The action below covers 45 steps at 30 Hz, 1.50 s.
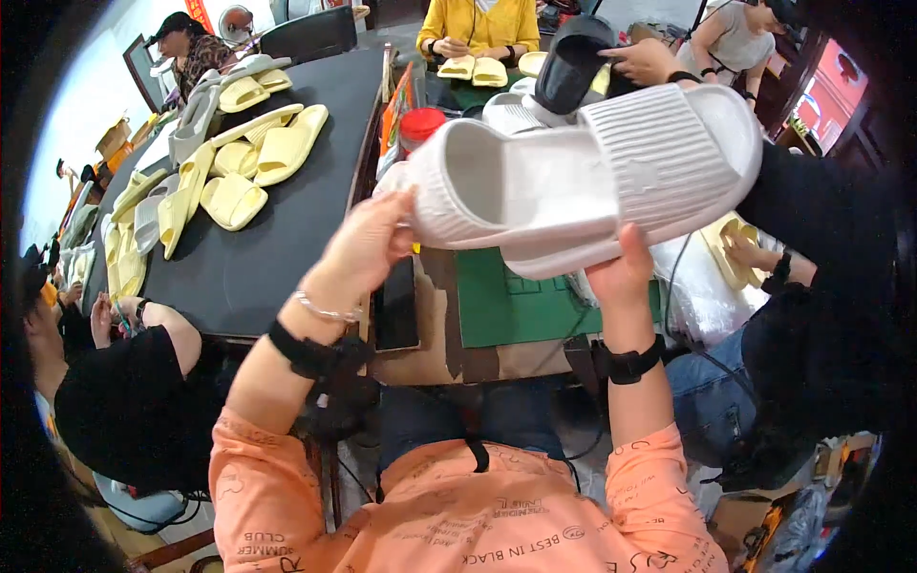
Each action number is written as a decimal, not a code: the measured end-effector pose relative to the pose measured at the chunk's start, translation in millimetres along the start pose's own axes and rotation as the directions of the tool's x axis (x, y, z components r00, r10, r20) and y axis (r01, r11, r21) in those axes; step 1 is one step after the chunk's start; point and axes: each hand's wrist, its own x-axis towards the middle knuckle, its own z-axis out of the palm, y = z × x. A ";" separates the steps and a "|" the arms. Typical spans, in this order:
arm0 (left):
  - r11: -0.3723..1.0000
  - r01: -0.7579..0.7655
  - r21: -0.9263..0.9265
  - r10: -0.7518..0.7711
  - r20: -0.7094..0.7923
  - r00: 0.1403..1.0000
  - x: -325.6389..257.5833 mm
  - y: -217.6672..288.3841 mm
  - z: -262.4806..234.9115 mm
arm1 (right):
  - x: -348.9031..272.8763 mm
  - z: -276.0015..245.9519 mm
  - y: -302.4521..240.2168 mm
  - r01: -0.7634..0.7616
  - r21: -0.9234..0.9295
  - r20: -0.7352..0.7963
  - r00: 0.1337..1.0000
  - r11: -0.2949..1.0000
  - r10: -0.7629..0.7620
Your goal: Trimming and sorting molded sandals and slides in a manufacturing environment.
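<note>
A pair of light grey slide slippers [559, 205] with ribbed straps is held up in front of me, lying against each other and pointing opposite ways. My left hand [374, 229] is closed on their left end. My right hand [623, 272] grips the lower edge under the right strap, thumb up and its other fingers hidden behind the slippers. Beneath them, a green mat [506, 310] lies on the worktable. Beyond the pair, a black slipper [573, 67] is up in the air beside a co-worker's reaching hand.
On the dark table [287, 239] at left lie several pale yellow slippers [234, 201] and grey slippers [196, 115]. A red-lidded jar [420, 124] stands behind my left hand. Clear plastic bags [702, 296] lie at right, where a co-worker's hand [755, 253] touches a yellow slipper. Co-workers sit on both sides and opposite.
</note>
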 end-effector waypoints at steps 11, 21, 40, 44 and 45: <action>0.802 -0.029 0.596 0.022 0.018 1.000 9.3 4.3 -33.7 | -43.3 -65.9 33.0 -0.596 0.200 0.118 0.803 0.778 0.584; 0.458 0.009 0.889 0.012 -0.017 1.000 98.8 -87.9 -18.7 | -42.6 -106.3 58.6 -0.679 0.138 -0.321 0.658 0.721 0.682; 0.061 -0.396 0.916 0.379 0.345 0.858 -3.8 -151.5 57.9 | -25.2 -80.2 82.6 -0.352 -0.597 -0.342 0.925 0.721 0.168; 0.040 -0.222 0.974 0.216 0.208 0.954 9.3 -168.2 78.2 | -43.6 -100.2 74.4 -0.367 -0.774 -0.346 0.928 0.515 0.140; 0.031 -0.223 0.974 0.247 0.208 0.946 13.8 -180.6 78.3 | -50.7 -109.4 68.3 -0.280 -0.880 -0.307 0.952 0.383 -0.009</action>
